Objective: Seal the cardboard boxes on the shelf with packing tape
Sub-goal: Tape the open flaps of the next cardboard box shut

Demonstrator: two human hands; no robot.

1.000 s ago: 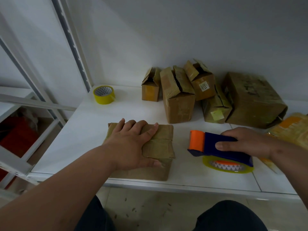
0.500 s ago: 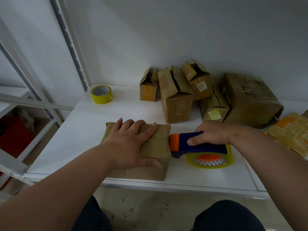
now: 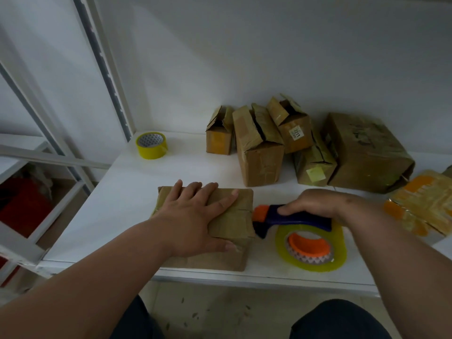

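Near the shelf's [image 3: 127,192] back-left corner: a spare yellow tape roll [image 3: 151,145], well apart from both hands.

At the front edge, left of middle: the flat cardboard box [image 3: 234,216], lying with its long axis running left to right along that edge. Pressed down by the left hand [image 3: 193,218], palm flat, fingers straight and spread over the top flaps, gripping nothing. Flap seam running left to right too, emerging from under the fingers at the box's right end.

Just beside that right end: the tape dispenser [image 3: 293,218], orange nose touching or all but touching the box's right edge at the seam; hard to tell whether tape has stuck yet. Held by the right hand [image 3: 315,204], fingers curled round the blue handle, clear tape roll hanging below toward the front edge.

Likely next: a pull from right to left along the seam, straight toward the left hand, so probably needing those fingers lifted or shifted clear of the tape's path.

Along the back edge, middle to right: the other boxes [image 3: 259,148], several with flaps gaping, apparently not yet sealed.
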